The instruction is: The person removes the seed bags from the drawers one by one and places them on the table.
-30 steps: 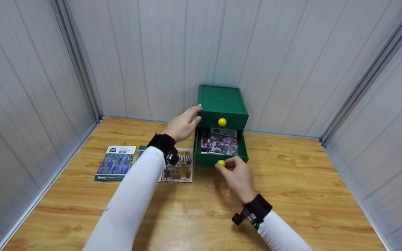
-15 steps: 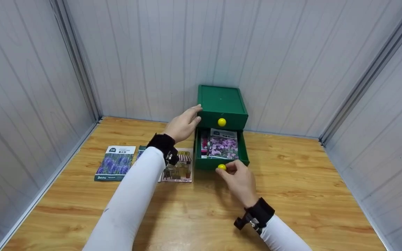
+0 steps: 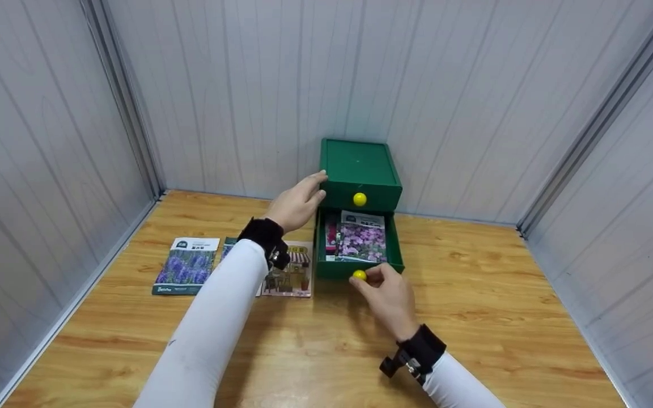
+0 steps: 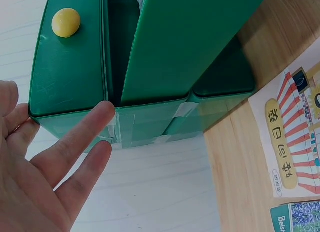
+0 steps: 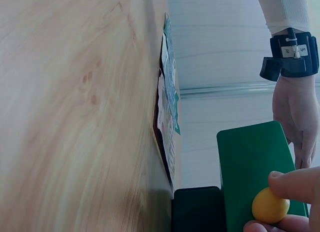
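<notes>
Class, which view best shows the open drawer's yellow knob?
The right wrist view: the knob looms large, pinched by the right hand. The head view shows it small, partly covered; the left wrist view shows only the upper knob.

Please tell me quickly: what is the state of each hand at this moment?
Left hand: open, fingers extended against the box's left side.
Right hand: closed, pinching the lower knob.
</notes>
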`<state>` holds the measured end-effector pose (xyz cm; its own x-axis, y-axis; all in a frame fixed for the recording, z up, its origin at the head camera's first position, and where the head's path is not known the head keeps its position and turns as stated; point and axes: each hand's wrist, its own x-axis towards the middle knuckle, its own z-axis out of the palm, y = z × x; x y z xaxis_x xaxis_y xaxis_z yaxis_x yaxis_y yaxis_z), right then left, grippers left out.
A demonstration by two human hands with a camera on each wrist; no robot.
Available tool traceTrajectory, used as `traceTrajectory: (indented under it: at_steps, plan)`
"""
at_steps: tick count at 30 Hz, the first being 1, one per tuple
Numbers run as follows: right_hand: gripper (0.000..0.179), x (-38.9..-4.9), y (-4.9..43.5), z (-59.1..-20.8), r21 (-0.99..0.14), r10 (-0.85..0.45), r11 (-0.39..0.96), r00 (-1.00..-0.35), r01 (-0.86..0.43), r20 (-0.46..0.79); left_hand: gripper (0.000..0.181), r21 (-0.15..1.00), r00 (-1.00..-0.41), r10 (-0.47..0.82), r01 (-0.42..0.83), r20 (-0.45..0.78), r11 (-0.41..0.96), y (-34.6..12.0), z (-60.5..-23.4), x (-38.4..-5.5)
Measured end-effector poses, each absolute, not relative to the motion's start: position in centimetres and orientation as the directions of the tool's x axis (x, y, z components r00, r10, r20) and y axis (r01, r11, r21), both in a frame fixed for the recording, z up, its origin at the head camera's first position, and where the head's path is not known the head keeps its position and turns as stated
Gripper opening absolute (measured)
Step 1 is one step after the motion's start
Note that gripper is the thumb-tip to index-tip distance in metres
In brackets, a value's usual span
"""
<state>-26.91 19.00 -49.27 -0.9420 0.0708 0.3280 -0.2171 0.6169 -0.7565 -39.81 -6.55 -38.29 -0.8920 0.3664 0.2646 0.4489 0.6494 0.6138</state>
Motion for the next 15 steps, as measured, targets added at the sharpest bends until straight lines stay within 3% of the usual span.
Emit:
traceTrajectory:
  at_steps: [15]
  plan:
    - [0.032,-26.85,19.03,-49.46,-0.765,0.047,0.603,-0.947,-0.227,0.318,0.054,0.609,-0.890,0.364,0.455,0.276,0.649,-6.68,-38.50,-40.04]
